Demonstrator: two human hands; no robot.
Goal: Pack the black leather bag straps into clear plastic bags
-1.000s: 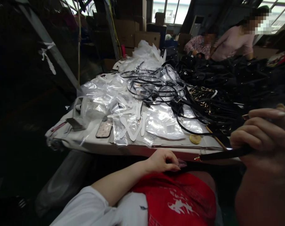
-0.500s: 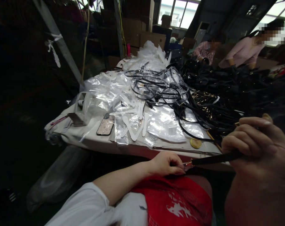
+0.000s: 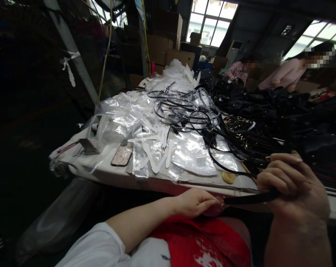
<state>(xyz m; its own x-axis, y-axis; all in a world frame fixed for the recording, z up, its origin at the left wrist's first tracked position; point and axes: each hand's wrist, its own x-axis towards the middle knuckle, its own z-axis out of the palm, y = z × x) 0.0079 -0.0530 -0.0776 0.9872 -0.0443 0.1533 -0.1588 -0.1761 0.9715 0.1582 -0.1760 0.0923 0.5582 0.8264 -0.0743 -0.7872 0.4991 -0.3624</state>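
A black strap [image 3: 249,199] runs between my two hands, just in front of the table edge. My right hand [image 3: 294,183] is closed around the strap. Fingers pinched, my left hand [image 3: 197,203] grips a small piece of clear plastic [image 3: 213,210] at the strap's other end, where a bit of gold-coloured metal shows. Exactly how the plastic sits on that end is hidden by my fingers. Beyond my right hand lies a heap of black straps with gold hooks [image 3: 240,135]. Coiled straps in clear wrapping [image 3: 181,107] rest on the table's middle.
On the table [image 3: 106,176] lie clear plastic bags [image 3: 194,154], white toothed plastic strips [image 3: 156,165], a phone [image 3: 122,154], a round yellow tin [image 3: 229,177] and a metal holder [image 3: 89,146]. Black goods [image 3: 268,104] pile up at the right, with two people behind them.
My left thumb and fingers have closed further over the strap's end, and more of the clear plastic shows below them. My right hand keeps hold of the strap. The view has shifted slightly.
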